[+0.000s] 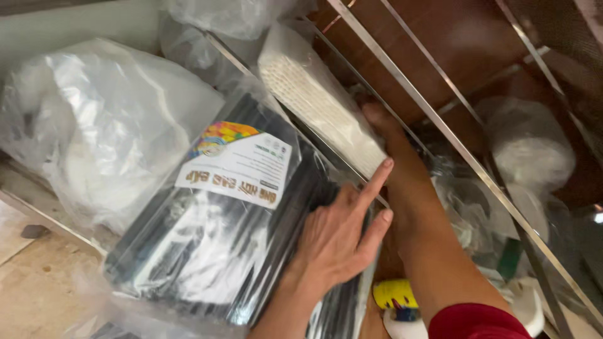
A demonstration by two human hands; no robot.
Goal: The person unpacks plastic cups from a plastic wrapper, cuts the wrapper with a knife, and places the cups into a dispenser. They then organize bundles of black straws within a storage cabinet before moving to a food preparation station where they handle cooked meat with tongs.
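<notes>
L hand [336,242] flat, fingers spread, on black straw pack [220,232]. R hand [386,135] grips white straw pack [320,100] w/ fingers underneath.

Bulging clear bags [107,125] block nine o'clock, the black straw pack [213,245] fills the centre, slanted metal rails [440,132] fence three o'clock; bare floor [31,282] opens at seven.

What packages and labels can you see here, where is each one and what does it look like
Pack of black straws: centre, clear wrap, flat, under the left hand.
Label: on that pack's upper end, white rectangle with a rainbow-coloured corner.
Pack of white straws: upper centre, long block, the right hand against its lower end.
Clear bag: left, bulging, white contents.
Bagged white cups: right, behind metal bars.
</notes>
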